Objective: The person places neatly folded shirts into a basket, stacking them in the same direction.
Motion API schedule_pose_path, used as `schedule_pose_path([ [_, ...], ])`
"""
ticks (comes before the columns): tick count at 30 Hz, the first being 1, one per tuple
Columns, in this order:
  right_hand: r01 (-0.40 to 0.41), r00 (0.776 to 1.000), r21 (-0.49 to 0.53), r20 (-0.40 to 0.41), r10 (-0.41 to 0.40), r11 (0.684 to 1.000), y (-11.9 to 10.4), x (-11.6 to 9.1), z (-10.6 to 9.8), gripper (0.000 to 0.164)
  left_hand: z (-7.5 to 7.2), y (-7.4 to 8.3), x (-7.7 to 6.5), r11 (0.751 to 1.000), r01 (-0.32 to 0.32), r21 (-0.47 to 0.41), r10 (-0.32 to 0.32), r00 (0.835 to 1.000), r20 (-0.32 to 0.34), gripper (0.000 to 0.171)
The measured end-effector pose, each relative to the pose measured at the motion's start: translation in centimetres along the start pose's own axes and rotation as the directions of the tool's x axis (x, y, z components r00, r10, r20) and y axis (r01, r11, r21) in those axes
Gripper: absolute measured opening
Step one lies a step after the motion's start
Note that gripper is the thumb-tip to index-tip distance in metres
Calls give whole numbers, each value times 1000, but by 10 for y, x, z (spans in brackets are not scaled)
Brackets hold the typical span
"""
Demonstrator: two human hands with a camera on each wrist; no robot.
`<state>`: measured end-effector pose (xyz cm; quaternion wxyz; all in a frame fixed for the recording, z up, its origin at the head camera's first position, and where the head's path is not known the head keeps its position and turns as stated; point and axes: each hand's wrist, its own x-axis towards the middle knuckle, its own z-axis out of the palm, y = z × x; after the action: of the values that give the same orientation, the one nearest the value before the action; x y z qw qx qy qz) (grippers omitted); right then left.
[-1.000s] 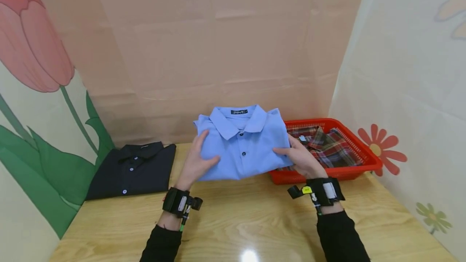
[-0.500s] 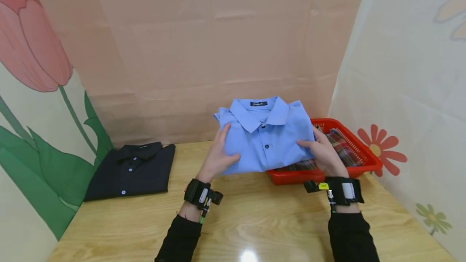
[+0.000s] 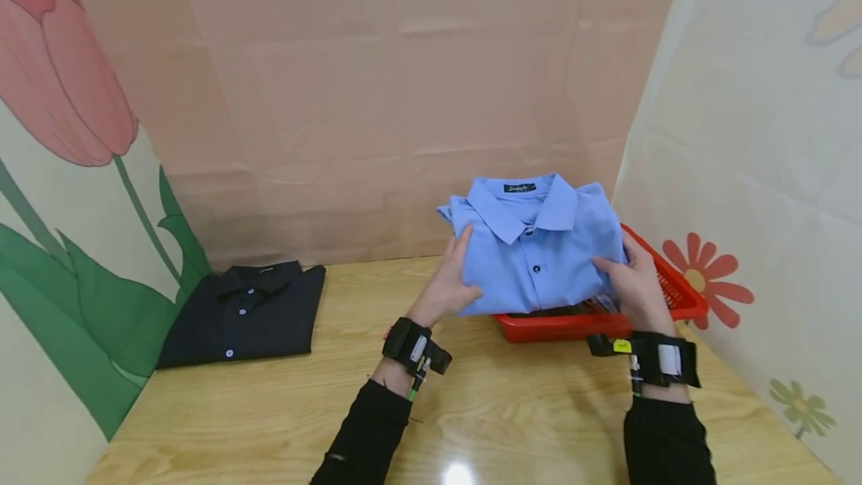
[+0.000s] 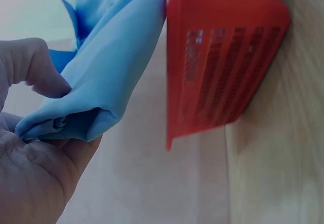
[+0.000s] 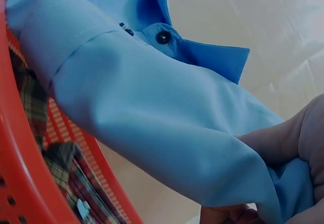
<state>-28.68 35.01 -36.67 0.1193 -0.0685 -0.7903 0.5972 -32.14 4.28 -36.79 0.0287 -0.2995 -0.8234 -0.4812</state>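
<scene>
A folded light blue shirt point(image 3: 539, 260) with dark buttons and a collar label is held up over the red basket point(image 3: 559, 328). My left hand point(image 3: 447, 287) grips its left side, thumb on the front and fingers behind, as the left wrist view shows on the folded edge point(image 4: 101, 92). On the opposite side my right hand point(image 3: 640, 287) pinches the shirt's edge between thumb and fingers. Beneath the shirt, plaid cloth point(image 5: 76, 183) lies in the basket, mostly hidden from the head view.
A folded black shirt point(image 3: 249, 316) with pale buttons lies at the left of the wooden table point(image 3: 498, 410). A tan backing sheet point(image 3: 404, 96) stands behind the table, and a white flower-printed sheet point(image 3: 754, 171) borders the right.
Both hands have carried the blue shirt rightward from the table's middle to over the red basket, covering more of the plaid cloth. The black shirt and basket have stayed put.
</scene>
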Motion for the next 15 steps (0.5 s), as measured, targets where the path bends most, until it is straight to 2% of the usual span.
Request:
schedule_pose_path([
  [8, 6, 995, -31, -98, -9, 999, 3, 3, -7, 64, 13, 2, 8, 1000, 28, 2, -28, 1000, 1, 109],
  [15, -18, 976, -11, -217, 15, 1000, 7, 5, -18, 58, 29, 11, 20, 998, 58, -3, -58, 998, 33, 106],
])
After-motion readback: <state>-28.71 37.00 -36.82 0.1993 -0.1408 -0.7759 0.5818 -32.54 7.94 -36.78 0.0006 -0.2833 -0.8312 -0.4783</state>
